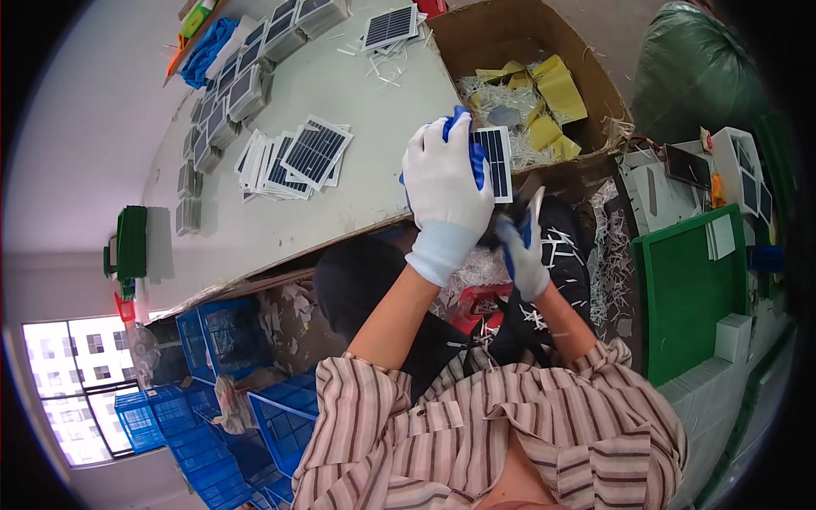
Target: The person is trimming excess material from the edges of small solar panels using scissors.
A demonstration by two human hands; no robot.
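Note:
My left hand (449,178), in a white glove with blue coating, is closed on a small solar panel (495,166) with a white border. It holds the panel upright at the front edge of the worktable. Below and to the right, my right hand (525,253), gloved too, is smeared by motion. It seems closed around a narrow tool with a pale, blade-like end (536,202), whose kind I cannot make out. To the left, a loose fanned pile of solar panels (316,153) lies on the white table (374,110).
Stacked solar panels (248,92) line the table's far left. A cardboard box (586,59) with shredded scraps and yellow paper stands beyond my hands. At right are a green tray (693,293) and a green sack (697,76). Blue crates (183,433) stand lower left; white strips litter my trousers.

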